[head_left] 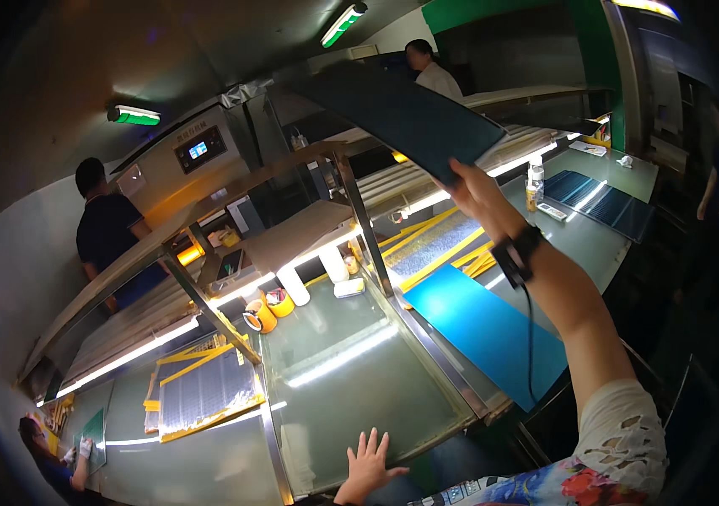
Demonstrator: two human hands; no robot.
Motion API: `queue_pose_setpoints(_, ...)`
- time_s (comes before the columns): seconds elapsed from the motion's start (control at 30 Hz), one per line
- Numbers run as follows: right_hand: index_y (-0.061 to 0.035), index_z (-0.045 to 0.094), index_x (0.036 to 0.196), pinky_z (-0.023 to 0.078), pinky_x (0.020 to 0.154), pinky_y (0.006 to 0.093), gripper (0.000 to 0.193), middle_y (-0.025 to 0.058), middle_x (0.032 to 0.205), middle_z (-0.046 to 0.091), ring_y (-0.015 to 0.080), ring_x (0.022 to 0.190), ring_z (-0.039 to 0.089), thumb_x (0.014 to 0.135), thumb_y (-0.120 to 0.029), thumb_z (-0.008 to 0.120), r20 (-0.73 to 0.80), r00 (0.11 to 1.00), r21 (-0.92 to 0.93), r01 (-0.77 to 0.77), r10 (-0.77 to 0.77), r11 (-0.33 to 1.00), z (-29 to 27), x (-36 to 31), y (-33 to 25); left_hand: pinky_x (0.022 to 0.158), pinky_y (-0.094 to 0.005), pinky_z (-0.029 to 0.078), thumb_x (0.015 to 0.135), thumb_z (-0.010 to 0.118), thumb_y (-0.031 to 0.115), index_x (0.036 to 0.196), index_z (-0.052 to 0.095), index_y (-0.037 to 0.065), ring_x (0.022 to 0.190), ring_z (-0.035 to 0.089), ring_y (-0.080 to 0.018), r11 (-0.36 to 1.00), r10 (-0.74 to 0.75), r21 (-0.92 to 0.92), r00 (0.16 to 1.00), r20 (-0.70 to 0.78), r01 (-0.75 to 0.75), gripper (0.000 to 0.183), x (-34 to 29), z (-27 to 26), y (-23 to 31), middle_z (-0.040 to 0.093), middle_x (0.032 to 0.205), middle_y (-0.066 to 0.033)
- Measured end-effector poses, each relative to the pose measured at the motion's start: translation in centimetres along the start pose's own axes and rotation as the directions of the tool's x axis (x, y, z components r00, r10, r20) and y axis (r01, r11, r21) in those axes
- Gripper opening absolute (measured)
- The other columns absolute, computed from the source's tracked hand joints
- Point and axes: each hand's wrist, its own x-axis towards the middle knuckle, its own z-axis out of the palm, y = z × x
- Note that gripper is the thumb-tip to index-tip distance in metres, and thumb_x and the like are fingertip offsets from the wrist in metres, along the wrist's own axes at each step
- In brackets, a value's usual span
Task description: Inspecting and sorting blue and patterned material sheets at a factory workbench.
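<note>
Our right hand (479,196) grips the dark panel (414,114) near its near corner, holding it raised above the desk (351,375), toward the far side. The panel looks thin and stiff, probably light enough for one hand; its smooth face may slip or scratch, so we favour its edges. Our left hand (368,464) is empty, fingers spread, by the desk's near edge.

A thin dark panel (423,118) tilts aloft, held near one corner.
</note>
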Motion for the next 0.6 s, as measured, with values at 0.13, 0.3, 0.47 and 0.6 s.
queue_pose_setpoints(0.13, 0.0027, 0.042, 0.119, 0.05, 0.093, 0.041, 0.026, 0.0198, 0.118, 0.053, 0.0291, 0.107, 0.057, 0.096, -0.01, 0.043, 0.007, 1.0, -0.185, -0.003, 0.004, 0.983, 1.7, 9.2, 1.5, 0.102, -0.0658, 0.019, 0.065, 0.072, 0.057, 0.144, 0.028, 0.016, 0.14, 0.014, -0.0353, 0.997, 0.053, 0.07, 0.987, -0.15, -0.043, 0.099, -1.2, 1.6, -0.3, 0.019, 0.152, -0.0121)
queue_pose_setpoints(0.3, -0.0024, 0.045, 0.126, 0.051, 0.086, 0.0349, 0.043, 0.0183, 0.114, 0.062, 0.0266, 0.1, 0.062, 0.095, -0.031, 0.048, 0.228, 0.933, -0.784, 0.006, 0.279, 0.62, 0.6, 9.2, 1.9, 0.107, -0.063, 0.012, 0.061, 0.072, 0.012, 0.146, 0.024, 0.015, 0.14, 0.012, -0.0363, 0.991, -0.005, -0.127, 0.959, -0.284, -0.033, 0.098, -1.4, 2.7, 0.0, 0.017, 0.152, -0.0139)
queue_pose_setpoints(0.47, -0.0066, 0.069, 0.098, 0.05, 0.079, 0.0433, 0.029, 0.0156, 0.099, 0.067, 0.0312, 0.09, 0.065, 0.078, -0.026, 0.061, -0.086, 0.913, -0.552, 0.288, 0.398, -0.782, -14.9, 3.0, -0.2, 0.107, -0.0608, 0.017, 0.062, 0.073, 0.016, 0.146, 0.023, 0.013, 0.14, 0.013, -0.0364, 0.995, 0.063, -0.068, 0.974, -0.218, -0.08, 0.098, -1.0, 1.7, 0.9, 0.017, 0.152, -0.0155)
queue_pose_setpoints(0.6, -0.0128, 0.065, 0.11, 0.049, 0.08, 0.0437, 0.047, 0.0053, 0.111, 0.065, 0.023, 0.102, 0.062, 0.087, -0.051, 0.051, -0.63, 0.754, -0.159, 0.106, 0.184, -0.982, -24.6, -10.3, -5.1, 0.104, -0.0653, 0.011, 0.06, 0.079, 0.038, 0.144, 0.029, 0.017, 0.14, 0.014, -0.0351, 0.998, 0.009, -0.054, 0.984, -0.178, -0.019, 0.1, -0.7, 1.7, 1.0, 0.021, 0.151, -0.0115)
